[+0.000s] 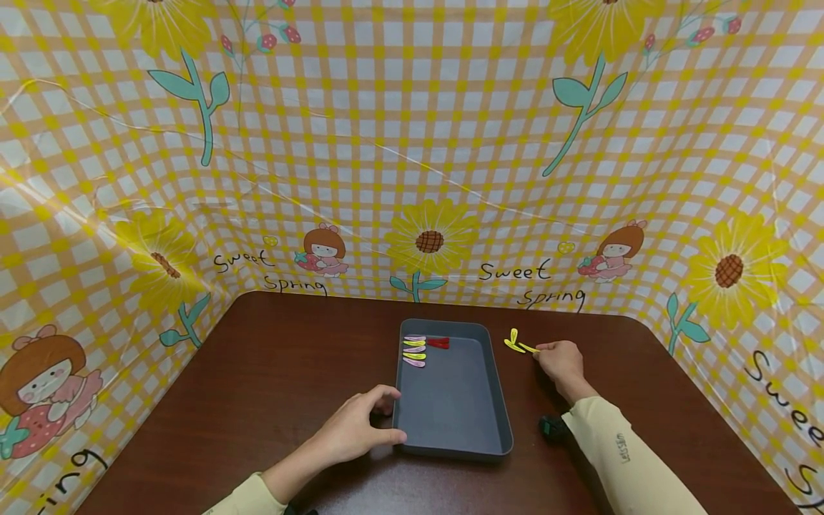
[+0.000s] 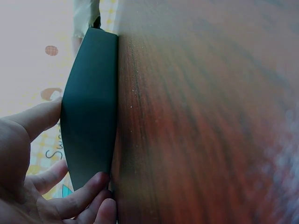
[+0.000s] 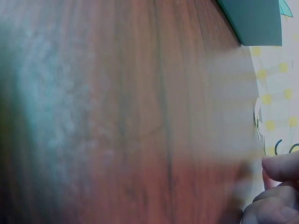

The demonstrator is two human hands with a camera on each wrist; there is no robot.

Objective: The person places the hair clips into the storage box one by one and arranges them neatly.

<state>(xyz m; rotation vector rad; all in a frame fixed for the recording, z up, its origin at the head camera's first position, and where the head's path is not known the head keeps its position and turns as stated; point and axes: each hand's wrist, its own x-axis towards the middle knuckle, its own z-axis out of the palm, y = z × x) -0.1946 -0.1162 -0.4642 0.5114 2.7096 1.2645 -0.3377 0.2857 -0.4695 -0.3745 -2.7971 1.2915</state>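
Note:
A dark grey tray lies on the brown table. My left hand holds its left side wall, thumb at the rim; in the left wrist view the fingers touch the outer wall. Inside the tray's far left corner, several pink and yellow snap hair clips form a column, with red hair clips beside the top. Right of the tray, my right hand pinches the end of a yellow hair clip close to other yellow hair clips. In the right wrist view, the clip is barely visible.
The brown table extends on both sides of the tray. A checked cloth with sunflowers rises behind and at the sides. A small black object is at the right sleeve's cuff.

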